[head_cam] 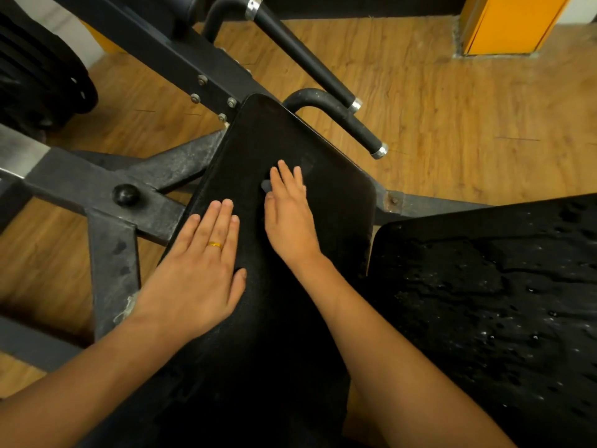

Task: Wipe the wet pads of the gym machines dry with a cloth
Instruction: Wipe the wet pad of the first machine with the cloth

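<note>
A long black pad (284,134) of a gym machine runs up the middle of the view. My left hand (203,260), with a gold ring, lies flat on the pad's left side. My right hand (290,215) lies flat farther up the pad with straight fingers, pressing a dark grey cloth (265,186) that peeks out beside the forefinger; most of the cloth is hidden under the hand. A second black pad (484,286) at the right is covered in water droplets.
The machine's dark steel frame (113,253) crosses at the left, with a round black knob (126,194). Two black handle bars (339,111) jut out beyond the pad. Black weight plates (42,76) sit at far left. The floor is wood, with an orange column (507,24) at top right.
</note>
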Action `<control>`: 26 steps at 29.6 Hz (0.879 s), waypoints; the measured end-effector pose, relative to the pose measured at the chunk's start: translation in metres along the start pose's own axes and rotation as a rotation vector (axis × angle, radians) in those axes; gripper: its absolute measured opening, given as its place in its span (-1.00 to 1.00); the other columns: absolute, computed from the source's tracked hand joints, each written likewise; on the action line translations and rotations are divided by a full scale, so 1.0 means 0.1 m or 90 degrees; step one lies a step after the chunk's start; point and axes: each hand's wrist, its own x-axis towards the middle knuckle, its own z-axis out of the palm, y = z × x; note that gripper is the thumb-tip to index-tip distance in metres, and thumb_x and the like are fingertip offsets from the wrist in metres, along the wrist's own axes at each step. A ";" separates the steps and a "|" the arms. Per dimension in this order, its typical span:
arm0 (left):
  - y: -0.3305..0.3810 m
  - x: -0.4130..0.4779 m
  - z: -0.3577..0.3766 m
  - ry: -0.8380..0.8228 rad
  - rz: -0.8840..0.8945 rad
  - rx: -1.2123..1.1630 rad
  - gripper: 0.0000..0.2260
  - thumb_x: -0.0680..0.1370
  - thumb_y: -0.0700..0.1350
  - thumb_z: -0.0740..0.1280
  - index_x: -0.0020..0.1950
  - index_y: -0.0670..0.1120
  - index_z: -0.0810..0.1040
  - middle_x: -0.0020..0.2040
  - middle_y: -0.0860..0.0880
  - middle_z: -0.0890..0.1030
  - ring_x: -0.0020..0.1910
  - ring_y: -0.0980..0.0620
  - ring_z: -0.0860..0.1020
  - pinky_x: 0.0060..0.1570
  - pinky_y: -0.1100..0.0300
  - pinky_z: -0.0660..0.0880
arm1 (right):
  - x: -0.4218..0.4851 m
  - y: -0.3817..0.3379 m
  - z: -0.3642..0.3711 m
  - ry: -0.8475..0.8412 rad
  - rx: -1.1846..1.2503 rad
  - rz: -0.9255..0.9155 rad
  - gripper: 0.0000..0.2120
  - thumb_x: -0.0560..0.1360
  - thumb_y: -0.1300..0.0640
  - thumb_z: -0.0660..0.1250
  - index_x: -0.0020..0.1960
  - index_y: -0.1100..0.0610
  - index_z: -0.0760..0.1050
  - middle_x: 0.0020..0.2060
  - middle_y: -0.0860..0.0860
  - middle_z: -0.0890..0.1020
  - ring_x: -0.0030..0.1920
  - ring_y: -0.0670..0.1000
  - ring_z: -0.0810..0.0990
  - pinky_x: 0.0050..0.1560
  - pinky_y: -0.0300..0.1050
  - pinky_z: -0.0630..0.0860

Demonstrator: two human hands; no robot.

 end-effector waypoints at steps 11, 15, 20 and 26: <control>-0.02 0.00 0.01 0.007 0.006 -0.001 -0.33 0.63 0.11 0.01 0.56 -0.36 0.16 0.59 -0.37 0.08 0.61 -0.27 0.07 0.56 -0.18 0.07 | -0.24 0.60 -0.18 0.070 0.033 0.251 -0.49 0.73 0.13 0.03 0.64 0.18 0.02 0.65 0.02 0.00 0.63 0.02 -0.18 0.63 0.03 -0.08; 0.00 0.02 0.01 0.018 -0.001 -0.006 -0.33 0.62 0.11 0.01 0.56 -0.36 0.17 0.59 -0.37 0.09 0.61 -0.27 0.08 0.56 -0.19 0.09 | -0.28 0.56 -0.20 0.058 0.036 0.230 -0.49 0.74 0.10 0.03 0.64 0.16 0.01 0.65 -0.01 -0.01 0.62 -0.01 -0.20 0.62 -0.03 -0.10; 0.00 0.01 0.03 0.010 -0.002 0.001 -0.32 0.62 0.11 0.00 0.56 -0.36 0.14 0.60 -0.37 0.06 0.61 -0.27 0.05 0.57 -0.19 0.06 | -0.26 0.09 -0.01 0.010 0.049 0.092 -0.50 0.72 0.14 0.08 0.63 0.18 0.07 0.65 0.01 0.03 0.63 0.00 -0.18 0.58 -0.10 -0.13; 0.02 0.03 0.03 0.013 -0.010 0.004 -0.32 0.61 0.12 -0.02 0.57 -0.35 0.13 0.60 -0.36 0.04 0.62 -0.26 0.03 0.57 -0.18 0.04 | 0.26 -0.13 -0.03 -0.014 0.045 0.016 -0.51 0.72 0.16 0.07 0.62 0.22 0.11 0.64 0.08 0.07 0.63 0.10 -0.15 0.62 0.05 -0.11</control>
